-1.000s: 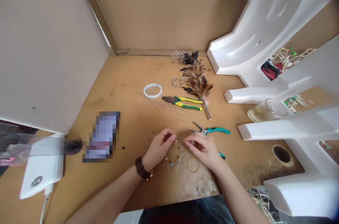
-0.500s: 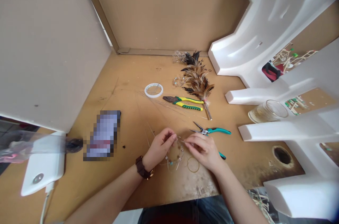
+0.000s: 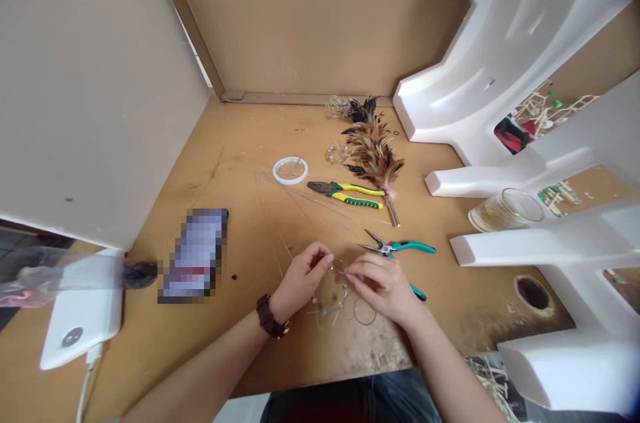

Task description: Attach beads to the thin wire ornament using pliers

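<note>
and here comes the right hand [image 3: 383, 286], sliding in toward the left hand [image 3: 301, 278], its fingertips [image 3: 349, 272] now closing right up on the wire [image 3: 340, 269] between them! the beaded ring [image 3: 330, 294] shifts a touch with it, and the small loop [image 3: 365, 312] is now partly tucked under the heel of that right hand.

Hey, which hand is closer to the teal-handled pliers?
Right. The right hand lies just below the teal-handled pliers, covering part of one handle; the left hand is farther away, off to the pliers' left, beyond the right hand.
</note>
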Tool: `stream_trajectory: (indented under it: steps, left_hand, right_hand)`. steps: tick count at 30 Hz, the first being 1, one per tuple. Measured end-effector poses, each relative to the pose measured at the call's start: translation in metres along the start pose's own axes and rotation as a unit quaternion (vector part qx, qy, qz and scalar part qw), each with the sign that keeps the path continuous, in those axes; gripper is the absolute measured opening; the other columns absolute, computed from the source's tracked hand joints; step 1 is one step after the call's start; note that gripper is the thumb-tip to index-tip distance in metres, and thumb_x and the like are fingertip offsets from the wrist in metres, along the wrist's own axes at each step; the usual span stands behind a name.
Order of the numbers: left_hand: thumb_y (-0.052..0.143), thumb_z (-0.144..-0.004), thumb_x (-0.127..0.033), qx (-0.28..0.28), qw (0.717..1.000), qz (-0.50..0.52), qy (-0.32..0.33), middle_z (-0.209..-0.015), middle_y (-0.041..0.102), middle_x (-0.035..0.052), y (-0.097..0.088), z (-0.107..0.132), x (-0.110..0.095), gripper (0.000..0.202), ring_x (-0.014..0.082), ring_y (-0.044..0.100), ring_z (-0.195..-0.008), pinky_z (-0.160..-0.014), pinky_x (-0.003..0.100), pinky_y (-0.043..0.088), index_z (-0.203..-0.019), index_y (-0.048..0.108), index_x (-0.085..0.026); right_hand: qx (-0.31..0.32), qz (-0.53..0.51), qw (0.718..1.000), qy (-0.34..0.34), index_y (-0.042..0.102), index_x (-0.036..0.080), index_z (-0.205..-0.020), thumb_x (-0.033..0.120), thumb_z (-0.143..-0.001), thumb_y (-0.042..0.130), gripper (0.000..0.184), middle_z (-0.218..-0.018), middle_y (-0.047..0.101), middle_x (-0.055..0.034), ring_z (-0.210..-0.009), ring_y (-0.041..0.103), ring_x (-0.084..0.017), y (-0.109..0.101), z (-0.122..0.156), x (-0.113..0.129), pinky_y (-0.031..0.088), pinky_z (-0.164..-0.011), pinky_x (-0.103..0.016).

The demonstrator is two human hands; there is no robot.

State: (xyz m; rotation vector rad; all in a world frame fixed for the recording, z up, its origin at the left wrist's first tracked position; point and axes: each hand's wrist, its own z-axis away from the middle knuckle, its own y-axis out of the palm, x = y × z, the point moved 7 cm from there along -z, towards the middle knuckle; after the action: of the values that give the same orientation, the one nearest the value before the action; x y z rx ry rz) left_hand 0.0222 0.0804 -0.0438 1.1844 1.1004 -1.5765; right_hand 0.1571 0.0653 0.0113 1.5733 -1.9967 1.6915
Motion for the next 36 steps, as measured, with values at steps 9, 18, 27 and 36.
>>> stream_trajectory:
  steps: [9, 18, 27, 36]
  left_hand:
    - [0.044, -0.085, -0.033, -0.002, 0.998, -0.052, 0.024, -0.063, 0.043, -0.0041, 0.0, 0.003, -0.002, 0.019, 0.0086, 0.038, -0.054, -0.049, 0.019, 0.033, -0.076, 0.048, -0.018]
    - [0.044, -0.085, -0.032, -0.004, 0.996, -0.074, 0.043, -0.067, 0.046, -0.0031, -0.001, 0.002, -0.006, 0.018, 0.0109, 0.042, -0.064, -0.06, 0.021, 0.036, -0.075, 0.049, -0.017]
    - [0.044, -0.085, -0.033, 0.009, 0.997, -0.065, 0.038, -0.064, 0.044, -0.004, 0.001, 0.002, -0.005, 0.019, 0.0102, 0.041, -0.059, -0.057, 0.021, 0.035, -0.075, 0.049, -0.017]
    - [0.044, -0.085, -0.032, 0.007, 0.996, -0.072, 0.047, -0.066, 0.047, -0.0023, 0.001, 0.002, -0.005, 0.019, 0.0113, 0.043, -0.062, -0.06, 0.022, 0.036, -0.074, 0.05, -0.017]
  right_hand:
    - [0.048, 0.056, 0.996, -0.047, 0.064, 0.021, -0.089, 0.019, -0.085, 0.05, 0.015, -0.083, 0.063, -0.0043, -0.073, 0.057, -0.013, 0.006, 0.0, 0.011, 0.043, -0.063, -0.025]
    - [0.052, -0.011, 0.999, 0.002, 0.064, 0.02, -0.086, 0.02, -0.083, 0.052, 0.012, -0.081, 0.061, -0.0037, -0.072, 0.055, -0.013, 0.006, 0.001, 0.003, 0.042, -0.063, -0.025]
    - [0.0, -0.144, 0.984, 0.102, 0.063, 0.018, -0.079, 0.027, -0.084, 0.054, 0.014, -0.072, 0.06, -0.0027, -0.065, 0.056, -0.012, -0.004, -0.001, -0.01, 0.044, -0.06, -0.024]
    - [0.04, -0.036, 0.998, 0.034, 0.065, 0.02, -0.088, 0.024, -0.085, 0.051, 0.015, -0.08, 0.062, -0.0045, -0.069, 0.056, -0.013, 0.006, -0.001, -0.003, 0.044, -0.063, -0.024]
